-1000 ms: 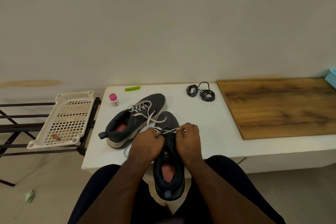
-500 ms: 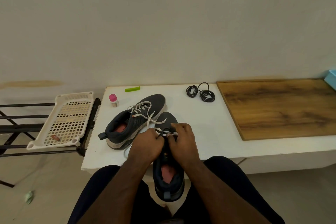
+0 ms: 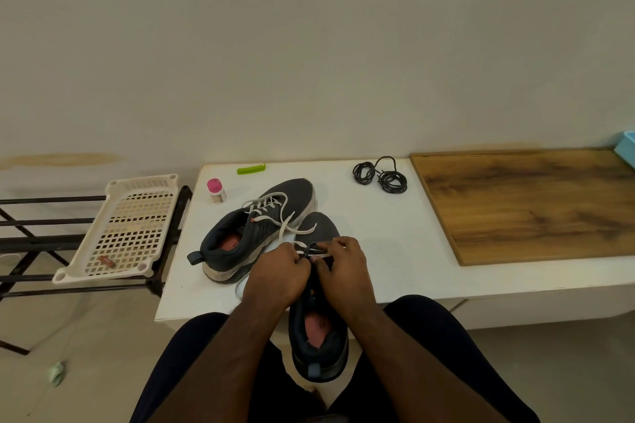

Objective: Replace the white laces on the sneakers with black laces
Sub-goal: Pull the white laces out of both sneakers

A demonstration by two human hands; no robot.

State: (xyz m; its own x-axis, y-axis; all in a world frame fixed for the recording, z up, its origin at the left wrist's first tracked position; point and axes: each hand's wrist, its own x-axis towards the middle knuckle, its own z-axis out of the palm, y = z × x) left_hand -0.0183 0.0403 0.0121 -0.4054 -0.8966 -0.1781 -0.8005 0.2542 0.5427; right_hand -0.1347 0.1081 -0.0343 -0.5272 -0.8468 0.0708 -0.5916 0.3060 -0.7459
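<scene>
The near sneaker [image 3: 318, 330] lies with its long axis running from 6 o'clock at the heel, which overhangs the edge of the bench [image 3: 388, 237] toward the person's lap, to 12 o'clock at the toe. Both hands meet over its lace rows: the left hand [image 3: 278, 273] and right hand [image 3: 343, 268] each have curled fingers pinching the white lace [image 3: 311, 252] right at the eyelets, so the lace sits directly under the fingertips, equally near to both. Loosening it would likely mean pulling up and out toward 9 and 3 o'clock. The second sneaker [image 3: 254, 230] lies at 11 o'clock, toe pointing to 1 o'clock, still laced white. The black laces [image 3: 381, 177] wait coiled at 1 o'clock, well apart.
</scene>
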